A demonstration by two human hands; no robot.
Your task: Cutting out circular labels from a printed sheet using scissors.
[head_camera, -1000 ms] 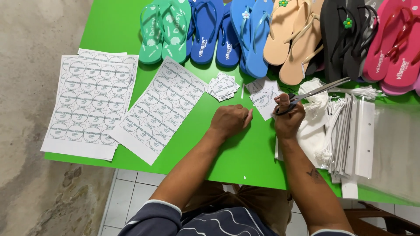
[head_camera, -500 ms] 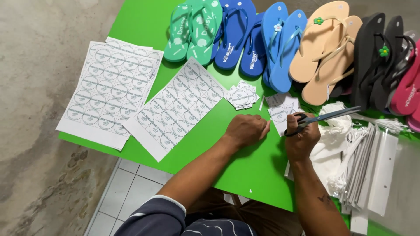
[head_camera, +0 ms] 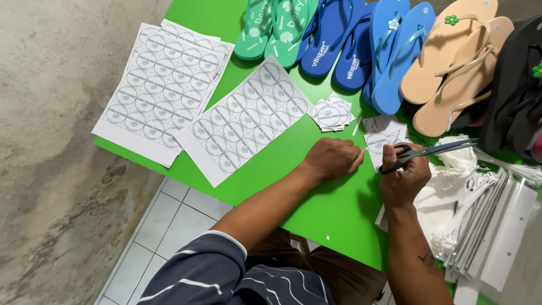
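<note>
While the right hand (head_camera: 402, 179) grips scissors (head_camera: 429, 151) at centre right, the clenched left hand (head_camera: 332, 159) pinches a label strip (head_camera: 379, 141). Cut labels (head_camera: 332, 114) lie just above, printed sheets (head_camera: 248, 118) upper left, flip-flops (head_camera: 395, 51) along the top.

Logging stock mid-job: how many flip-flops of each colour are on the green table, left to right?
Green flip-flops: 2
Dark blue flip-flops: 2
Light blue flip-flops: 2
Tan flip-flops: 2
Total: 8, plus black ones cut off at the edge.

Green table (head_camera: 339, 209), printed label sheets (head_camera: 248, 121), cut label pile (head_camera: 333, 114), row of flip-flops (head_camera: 395, 53), plastic sleeves (head_camera: 497, 237)
</note>
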